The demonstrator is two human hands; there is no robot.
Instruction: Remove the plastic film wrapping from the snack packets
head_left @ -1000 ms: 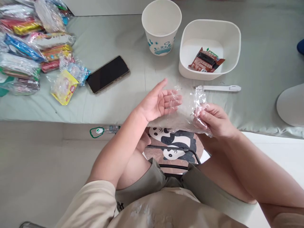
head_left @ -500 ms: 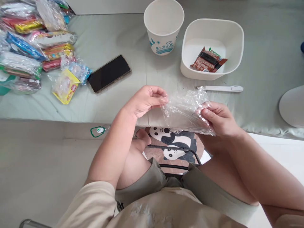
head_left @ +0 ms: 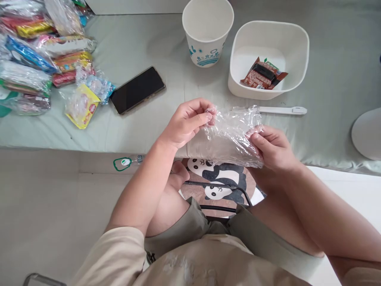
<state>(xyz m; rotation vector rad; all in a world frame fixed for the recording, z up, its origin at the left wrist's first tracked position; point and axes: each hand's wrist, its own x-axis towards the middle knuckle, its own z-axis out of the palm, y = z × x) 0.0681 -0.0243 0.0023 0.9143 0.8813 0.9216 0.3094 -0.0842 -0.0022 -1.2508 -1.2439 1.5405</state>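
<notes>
A crinkled clear plastic bag (head_left: 230, 135) stretches between my two hands over the table's front edge. My left hand (head_left: 192, 121) pinches its upper left corner between thumb and fingers. On the other side, my right hand (head_left: 272, 147) grips the right edge, thumb on top. Nothing can be made out inside the bag. Just behind it lies a white utility knife (head_left: 282, 111), its left end hidden by the plastic. Farther back stands a white square tub (head_left: 269, 94) holding a brown wrapped snack (head_left: 262, 74). A paper cup (head_left: 206, 47) with blue drawings is left of the tub.
A black phone (head_left: 137, 90) lies on the green-grey tablecloth (head_left: 143, 131). Several wrapped packets (head_left: 32, 51) are heaped at the left, with a yellow packet (head_left: 81, 106) nearest the phone. A white round object (head_left: 367, 133) sits at the right edge.
My left hand has moved slightly up and to the right, raising its corner of the bag. The bag is spread wider and now covers the knife's left end.
</notes>
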